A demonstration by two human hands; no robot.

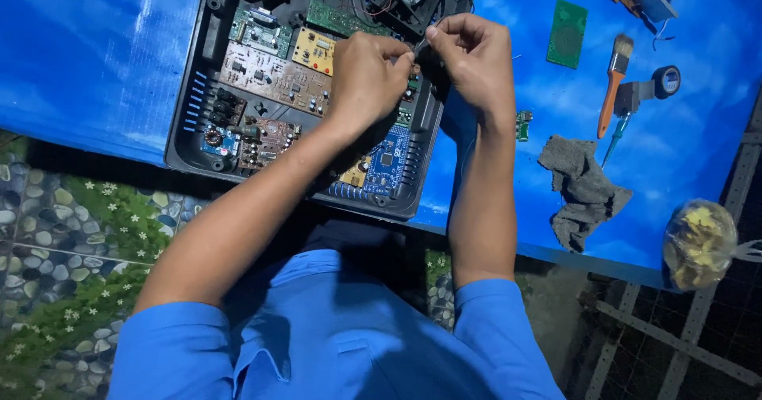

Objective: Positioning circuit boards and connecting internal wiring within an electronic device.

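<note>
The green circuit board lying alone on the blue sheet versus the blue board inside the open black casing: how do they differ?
The green circuit board lies loose on the blue sheet, clear of both hands; the blue board sits inside the black casing, beside the left forearm. The green one's upper face looks nearly bare; the blue one carries a dark chip and components. The green one is fully visible, the blue one partly hidden. Both are rectangular boards.

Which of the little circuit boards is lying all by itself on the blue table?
The plain green circuit board lies alone on the blue table, right of both hands. The others sit packed inside the open black case.
</note>
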